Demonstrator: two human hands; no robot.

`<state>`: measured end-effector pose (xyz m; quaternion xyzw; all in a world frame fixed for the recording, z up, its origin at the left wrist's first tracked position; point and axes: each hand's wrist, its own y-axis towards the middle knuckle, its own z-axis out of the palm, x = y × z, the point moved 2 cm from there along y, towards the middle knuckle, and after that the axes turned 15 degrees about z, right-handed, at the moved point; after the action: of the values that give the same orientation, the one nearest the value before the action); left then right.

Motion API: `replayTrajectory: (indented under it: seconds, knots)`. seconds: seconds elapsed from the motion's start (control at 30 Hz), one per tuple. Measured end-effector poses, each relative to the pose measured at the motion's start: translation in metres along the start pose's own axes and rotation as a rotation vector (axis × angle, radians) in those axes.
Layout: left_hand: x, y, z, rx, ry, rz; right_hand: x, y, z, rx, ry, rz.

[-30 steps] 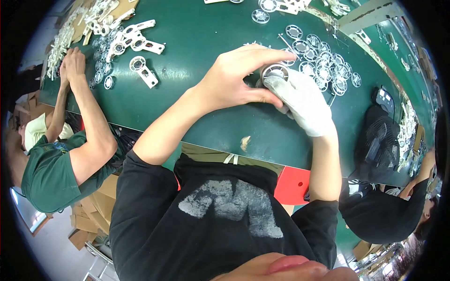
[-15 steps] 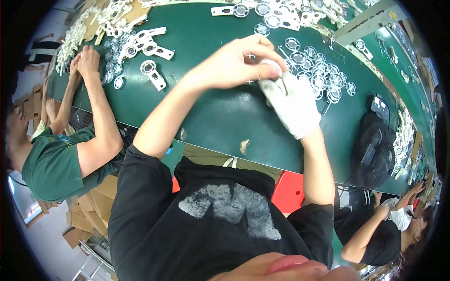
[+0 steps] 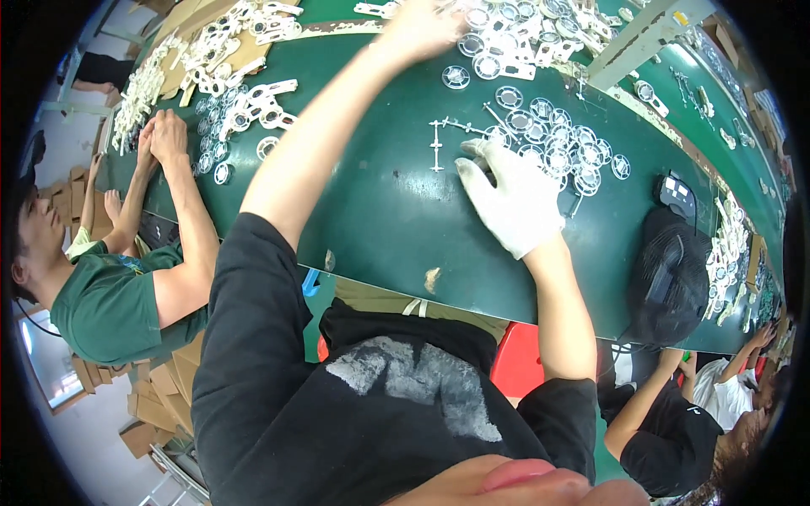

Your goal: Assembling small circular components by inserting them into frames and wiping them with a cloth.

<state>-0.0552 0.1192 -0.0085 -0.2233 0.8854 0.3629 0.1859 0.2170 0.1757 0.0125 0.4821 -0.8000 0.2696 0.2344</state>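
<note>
My bare left hand (image 3: 422,32) is stretched to the far edge of the green table, beside a pile of white plastic parts (image 3: 516,42) with round ends and flat arms. Motion smears its fingers, so any hold is hidden. My right hand (image 3: 513,194) wears a white glove and rests low over the table, thumb apart from the fingers, with nothing visible in it. Its fingertips are at the near left side of a heap of clear round discs (image 3: 561,156). A thin pale plastic runner (image 3: 437,145) lies just left of the glove.
A black mesh-covered object (image 3: 671,274) stands at the table's right edge. A metal post (image 3: 645,46) rises at the far right. More white parts (image 3: 224,51) lie on cardboard at the far left. Co-workers sit left and right; a red stool (image 3: 516,363) is below the table edge.
My hands have parted: the left has swung far forward to the white parts, while the gloved right has lowered beside the discs. The thin runner now shows fully on the table.
</note>
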Motion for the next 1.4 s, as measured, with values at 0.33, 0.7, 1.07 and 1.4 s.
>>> replayTrajectory:
  seconds: [0.33,0.7,1.07,1.4]
  knots:
    - [-0.038,0.004,0.051,0.449,0.318,0.338,0.001,0.001,0.003,0.000,-0.001,-0.083]
    - [-0.018,0.028,0.050,0.330,0.453,0.593,0.000,0.001,0.004,-0.040,0.061,-0.161]
    - [0.040,0.054,0.015,0.332,0.599,0.445,0.002,0.000,0.004,-0.006,0.000,-0.150]
    - [0.070,0.068,-0.019,0.496,0.774,0.116,0.000,0.001,0.007,-0.061,0.036,-0.186]
